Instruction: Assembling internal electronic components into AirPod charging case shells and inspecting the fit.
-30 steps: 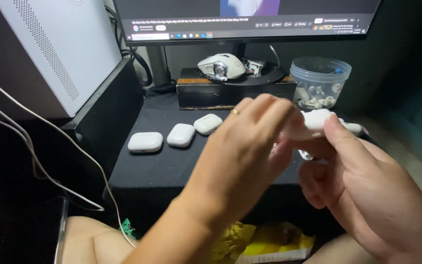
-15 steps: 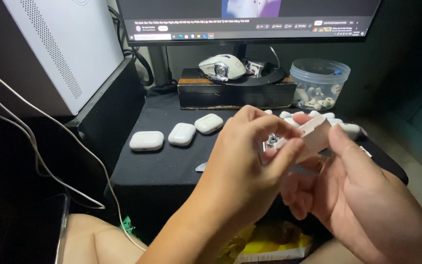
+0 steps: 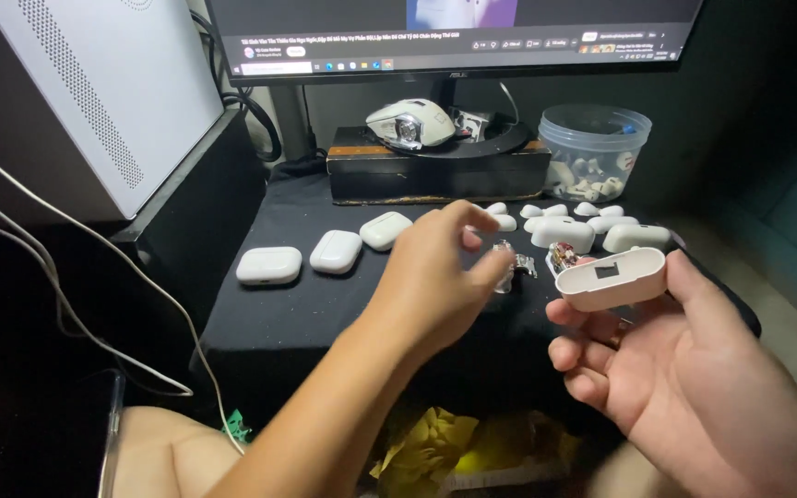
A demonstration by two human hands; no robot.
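The right hand (image 3: 694,387) is at the near right, palm up. Its grip holds a white earbud-case shell (image 3: 612,277) between thumb and fingertips; the shell lies level above the right part of the black surface (image 3: 306,323), with a dark rectangular opening on its upper face.

The left hand (image 3: 435,277) is at centre, above the surface. Its grip is narrow: thumb and forefinger pinch a small metallic part (image 3: 509,266), just left of the shell and apart from it.

Three closed white cases (image 3: 336,251) lie in a row on the left part of the surface, well apart from both hands. More white case parts (image 3: 592,226) lie on the far right part, beyond the shell. A clear plastic tub (image 3: 594,152) holding small white pieces stands at far right. A white mouse (image 3: 410,122) rests on a dark box (image 3: 435,171) at far centre, below a monitor (image 3: 454,37). A white computer case (image 3: 103,92) stands at far left, with white cables (image 3: 76,304) trailing down on the left.
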